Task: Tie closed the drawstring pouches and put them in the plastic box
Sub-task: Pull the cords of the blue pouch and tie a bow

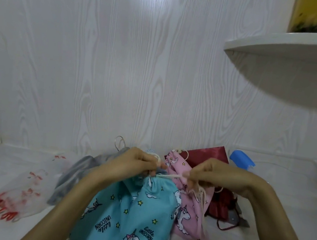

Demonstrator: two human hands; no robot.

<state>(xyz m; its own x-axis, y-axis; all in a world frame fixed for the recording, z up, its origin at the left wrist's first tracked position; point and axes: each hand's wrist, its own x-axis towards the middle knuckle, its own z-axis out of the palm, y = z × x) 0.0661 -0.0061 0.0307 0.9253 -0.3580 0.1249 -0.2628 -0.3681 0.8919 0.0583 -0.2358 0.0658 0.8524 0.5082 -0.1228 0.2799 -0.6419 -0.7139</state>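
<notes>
Pouches: teal pouch (133, 211) on bench (20, 159), neck gathered | left hand (141, 162) and right hand (205, 171) each pinch its cord (169, 176), knot unfinished | pink pouch (187, 206), red pouch (209, 155) wait | box (286, 172) behind, contents unclear

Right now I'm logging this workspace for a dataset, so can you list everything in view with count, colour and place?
Teal unicorn pouch: 1, teal with white unicorns and yellow stars, front centre, neck gathered between the hands.
Drawstring: 1, cream, stretched from the teal pouch's neck to the right hand.
Pink unicorn pouch: 1, pink, just right of the teal one.
Red pouch: 1, dark red satin, behind the pink one.
Grey pouch: 1, grey, left of the teal one.
Sheer pouch: 1, clear with red bows and red cord, far left.
Plastic box: 1, clear with blue clip, right, against the wall.
Shelf: 1, white, upper right.
Left hand: pinching the teal pouch's neck.
Right hand: pinching the drawstring.
</notes>
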